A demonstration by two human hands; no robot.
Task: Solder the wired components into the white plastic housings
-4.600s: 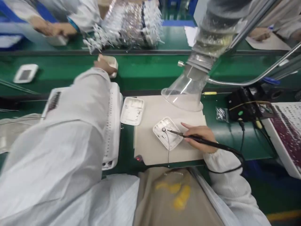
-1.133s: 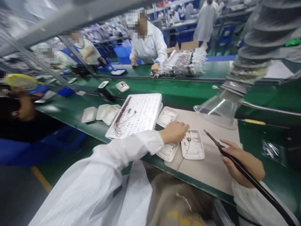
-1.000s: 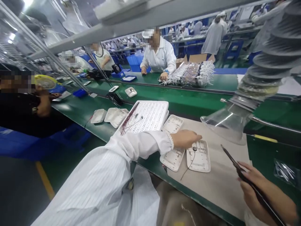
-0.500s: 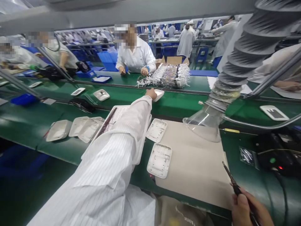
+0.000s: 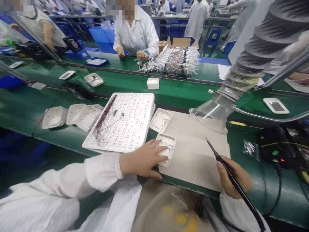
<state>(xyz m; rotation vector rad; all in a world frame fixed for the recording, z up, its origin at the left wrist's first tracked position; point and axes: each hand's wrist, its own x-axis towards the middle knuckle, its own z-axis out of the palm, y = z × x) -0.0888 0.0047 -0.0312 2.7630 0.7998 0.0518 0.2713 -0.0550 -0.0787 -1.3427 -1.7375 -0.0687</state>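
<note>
My left hand point(image 5: 145, 158) is open, its fingers spread over the near white plastic housing point(image 5: 171, 149). The fingertips overlap the housing; whether they press on it I cannot tell. A second white housing point(image 5: 161, 120) lies just beyond, partly on the beige work sheet point(image 5: 193, 164). In my right hand point(image 5: 235, 177) is a soldering iron point(image 5: 218, 157), held like a pen, its tip up and to the left over the sheet. Left of the housings rests a white perforated tray point(image 5: 130, 122) with dark thin wires along its left side.
A clear fume hood point(image 5: 210, 119) hangs over the sheet's far edge. A black soldering station point(image 5: 277, 145) stands at right. White housings point(image 5: 55, 117) lie at left, another point(image 5: 153, 84) on the green belt. Across it a co-worker point(image 5: 135, 35) sits by bundled wires point(image 5: 177, 61).
My left hand has let go of a white housing on the belt and come back to the near one. My right hand has moved the soldering iron up and left.
</note>
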